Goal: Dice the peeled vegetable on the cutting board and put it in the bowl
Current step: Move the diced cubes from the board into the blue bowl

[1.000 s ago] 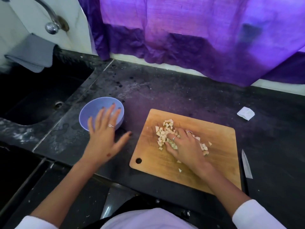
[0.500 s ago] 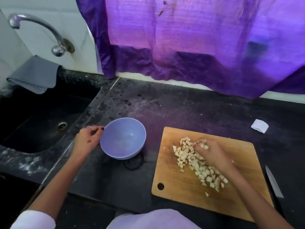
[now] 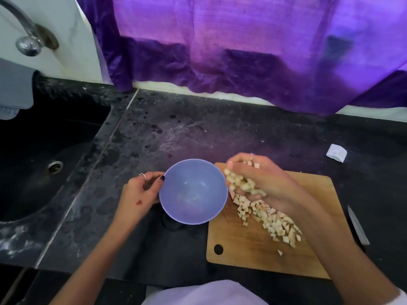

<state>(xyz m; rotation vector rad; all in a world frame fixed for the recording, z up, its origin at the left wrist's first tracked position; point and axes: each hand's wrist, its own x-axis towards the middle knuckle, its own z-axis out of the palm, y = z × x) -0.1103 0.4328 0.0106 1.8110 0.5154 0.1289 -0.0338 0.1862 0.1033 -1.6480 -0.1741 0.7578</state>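
A lavender bowl (image 3: 193, 191) sits on the dark counter, touching the left edge of the wooden cutting board (image 3: 246, 245). My left hand (image 3: 138, 192) grips the bowl's left rim. Pale diced vegetable pieces (image 3: 267, 219) lie in a band across the board. My right hand (image 3: 262, 183) hovers over the board's far left corner beside the bowl, fingers curled round a scoop of the diced pieces (image 3: 241, 183). The inside of the bowl looks bare.
A knife (image 3: 357, 226) lies on the counter right of the board. A white scrap (image 3: 336, 152) sits at the far right. A black sink (image 3: 39, 164) with a tap (image 3: 28, 38) and grey cloth (image 3: 13, 91) is on the left. A purple curtain (image 3: 242, 47) hangs behind.
My left hand drew the bowl right, up against the board. My right hand gathered a handful of dice and lifted it toward the bowl's rim.
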